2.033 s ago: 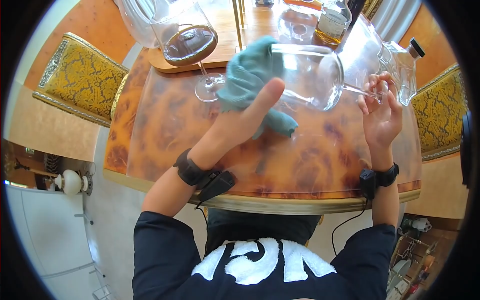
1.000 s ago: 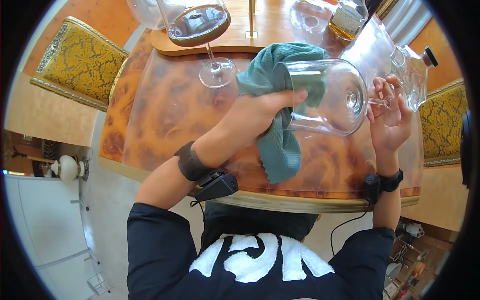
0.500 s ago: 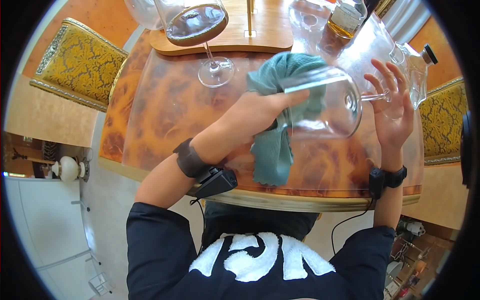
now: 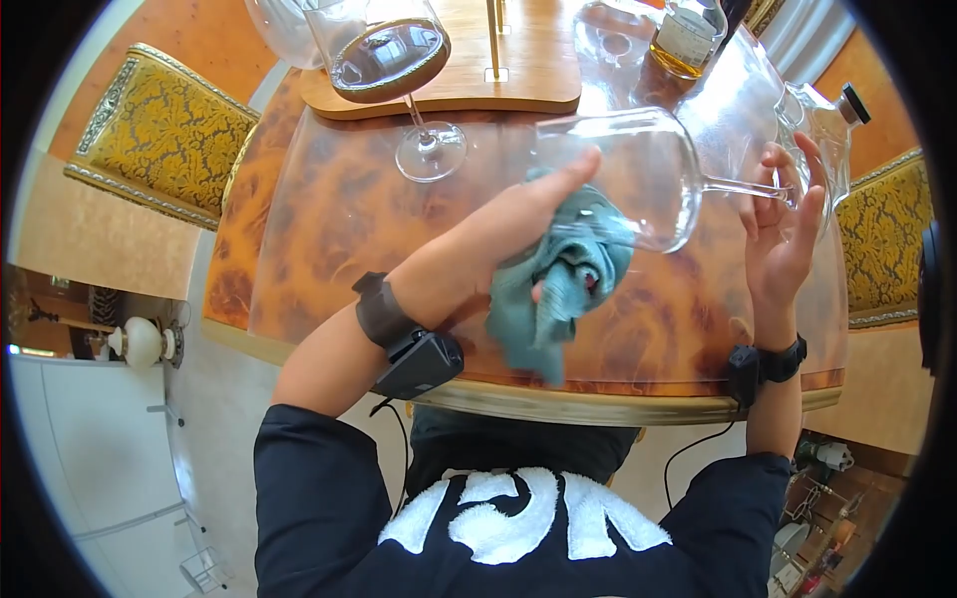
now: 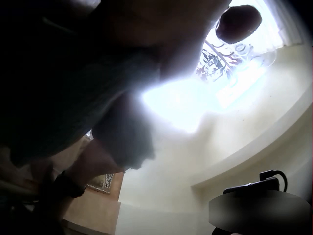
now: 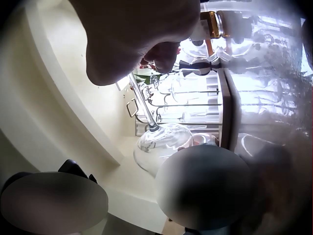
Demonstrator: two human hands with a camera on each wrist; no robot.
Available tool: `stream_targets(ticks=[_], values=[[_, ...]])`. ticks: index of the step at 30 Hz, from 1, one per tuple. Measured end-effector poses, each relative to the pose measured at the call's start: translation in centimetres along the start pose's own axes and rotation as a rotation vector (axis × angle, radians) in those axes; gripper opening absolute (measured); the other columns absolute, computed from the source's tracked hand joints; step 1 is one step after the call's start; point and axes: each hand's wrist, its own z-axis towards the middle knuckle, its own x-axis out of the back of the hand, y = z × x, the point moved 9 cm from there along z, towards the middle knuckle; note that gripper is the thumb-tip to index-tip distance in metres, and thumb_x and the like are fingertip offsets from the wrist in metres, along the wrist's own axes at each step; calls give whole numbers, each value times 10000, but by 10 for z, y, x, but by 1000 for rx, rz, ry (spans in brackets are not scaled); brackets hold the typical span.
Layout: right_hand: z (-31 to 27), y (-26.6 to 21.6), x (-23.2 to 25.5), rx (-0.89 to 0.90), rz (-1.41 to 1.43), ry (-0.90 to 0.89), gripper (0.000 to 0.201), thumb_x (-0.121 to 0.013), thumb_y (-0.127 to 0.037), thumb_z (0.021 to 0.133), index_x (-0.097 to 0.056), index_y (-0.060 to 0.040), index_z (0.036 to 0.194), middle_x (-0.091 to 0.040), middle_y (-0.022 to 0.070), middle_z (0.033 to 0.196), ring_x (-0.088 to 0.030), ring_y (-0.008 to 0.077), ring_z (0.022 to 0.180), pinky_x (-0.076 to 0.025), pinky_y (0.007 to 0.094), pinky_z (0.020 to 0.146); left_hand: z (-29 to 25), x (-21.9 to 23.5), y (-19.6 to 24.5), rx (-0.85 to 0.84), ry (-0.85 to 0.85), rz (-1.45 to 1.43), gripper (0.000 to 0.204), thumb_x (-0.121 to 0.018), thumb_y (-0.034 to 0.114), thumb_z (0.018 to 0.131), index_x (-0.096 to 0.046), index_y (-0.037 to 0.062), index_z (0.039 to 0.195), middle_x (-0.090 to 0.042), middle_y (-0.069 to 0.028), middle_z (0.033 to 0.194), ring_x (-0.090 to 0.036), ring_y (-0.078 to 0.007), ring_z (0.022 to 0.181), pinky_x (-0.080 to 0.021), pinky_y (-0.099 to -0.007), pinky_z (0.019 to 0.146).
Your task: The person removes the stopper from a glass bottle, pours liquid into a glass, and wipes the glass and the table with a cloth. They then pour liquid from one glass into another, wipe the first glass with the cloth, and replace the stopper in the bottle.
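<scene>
A clear stemmed wine glass (image 4: 658, 164) lies sideways in the air over the table in the head view, its bowl toward the left and its foot at the right. My left hand (image 4: 513, 229) grips a bunched teal cloth (image 4: 558, 289) at the bowl's open end, with the thumb along the glass. Part of the cloth hangs below. At the other end my right hand (image 4: 783, 244) holds the glass by its stem and foot between its fingers. Dark, blurred cloth folds (image 5: 129, 129) show in the left wrist view. In the right wrist view the bowl (image 6: 161, 147) appears beyond the fingers.
Behind my left hand stands a glass of dark liquid (image 4: 394, 65). A wooden board (image 4: 543, 85) with brass rods lies at the back. Toward the back right are an amber liquor bottle (image 4: 683, 45) and, near my right hand, a clear decanter (image 4: 832, 125) with a dark stopper.
My left hand has turned, and the cloth has moved from around the top of the rim to its lower side. The right fingers, spread half a second ago, are more curled at the foot.
</scene>
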Motion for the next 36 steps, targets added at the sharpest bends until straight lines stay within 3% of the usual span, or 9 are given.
stream_targets(ticks=[3, 5, 7, 13, 18, 24, 29, 31, 36], values=[[4, 1, 10, 10, 0, -24, 574, -443, -461, 1036, -363, -80, 1458, -569, 97, 1190, -499, 61, 764, -396, 186, 547, 2, -19, -12, 90, -162, -10, 388, -599, 390, 983, -645, 16, 1073, -710, -89, 853, -660, -160, 541, -536, -262, 465], [5, 8, -7, -65, -179, -135, 574, -479, -427, 1030, -348, -82, 1469, -551, 137, 1274, -523, 71, 808, -449, 190, 580, -7, 3, 12, -120, 178, -11, 346, -675, 279, 947, -633, -8, 1135, -716, -117, 914, -700, -197, 603, -583, -294, 489], [6, 11, -9, -102, -123, -190, 596, -529, -401, 1008, -342, -74, 1470, -520, 165, 1332, -547, 92, 842, -500, 203, 611, -12, 7, 16, -122, 195, -16, 318, -691, 193, 930, -631, -15, 1164, -714, -122, 985, -718, -219, 685, -618, -327, 599], [-10, 29, -30, -405, 130, -397, 607, -582, -333, 954, -364, -44, 1442, -504, 155, 1292, -546, 111, 919, -507, 209, 602, -28, 21, 60, -705, 276, 254, 221, -695, 117, 916, -685, 11, 1110, -711, -19, 957, -683, -111, 852, -534, -266, 662], [-11, 38, -17, -435, 24, -373, 500, -567, -187, 900, -421, -51, 1359, -489, 84, 1138, -501, 94, 948, -427, 188, 671, -24, 24, 57, -667, 264, 399, 335, -716, 78, 889, -630, 20, 1207, -699, -81, 1091, -701, -167, 927, -576, -279, 758], [-1, 7, -4, -37, -14, -210, 465, -518, -82, 826, -440, -75, 1284, -440, 71, 1066, -431, 117, 920, -375, 225, 763, 4, -3, 1, 10, -72, -158, 428, -594, 435, 969, -625, 17, 1055, -705, -79, 873, -664, -151, 573, -526, -263, 406], [5, 8, 7, -41, 63, -146, 444, -507, -85, 822, -453, -75, 1263, -430, 67, 1058, -425, 123, 905, -377, 233, 745, 0, 1, 14, -141, 46, -68, 448, -551, 484, 985, -620, 52, 1082, -694, -60, 849, -647, -133, 599, -533, -261, 482], [5, 10, 10, -55, 82, -122, 437, -503, -86, 821, -460, -75, 1256, -427, 66, 1056, -423, 125, 902, -377, 236, 738, -15, 23, 45, -508, 375, 176, 515, -524, 549, 982, -606, 65, 1137, -685, -63, 913, -628, -123, 663, -554, -284, 568], [6, 13, 16, -66, 73, -74, 438, -495, -86, 824, -471, -66, 1261, -432, 61, 1041, -420, 118, 894, -377, 231, 729, -19, 26, 49, -625, 295, 163, 638, -485, 616, 972, -557, 60, 1278, -645, -53, 1115, -591, -120, 732, -555, -281, 664]])
